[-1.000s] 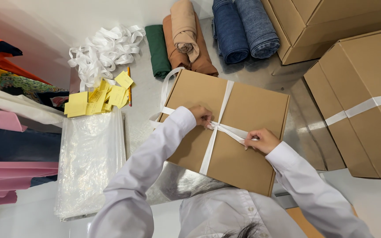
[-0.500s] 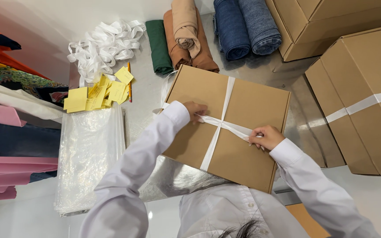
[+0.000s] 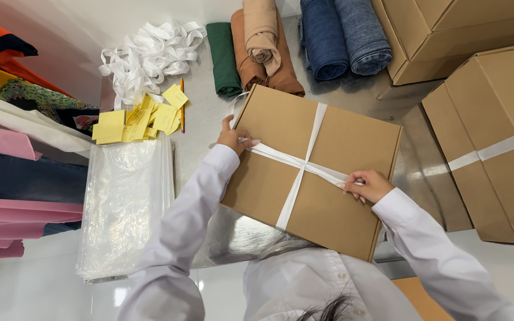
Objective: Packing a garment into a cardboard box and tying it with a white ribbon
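A flat brown cardboard box [image 3: 340,142] lies in front of me, crossed by a white ribbon [image 3: 295,178]. My left hand [image 3: 232,138] is at the box's left edge, pinching one end of the ribbon. My right hand [image 3: 369,184] rests on the box's right part and pinches the other ribbon end. The ribbon runs taut between both hands, across the strip that goes lengthwise over the lid.
Rolled cloths in green [image 3: 223,58], brown [image 3: 263,47] and blue denim [image 3: 343,35] lie behind the box. A heap of white ribbon [image 3: 147,56], yellow paper slips [image 3: 138,119], a pencil [image 3: 181,105] and clear plastic bags [image 3: 126,208] sit left. Larger cardboard boxes [image 3: 495,142] stand right, folded garments [image 3: 19,172] far left.
My left hand has slid from the middle of the lid out to the box's left edge, drawing the ribbon with it. My right hand has stayed nearly in place.
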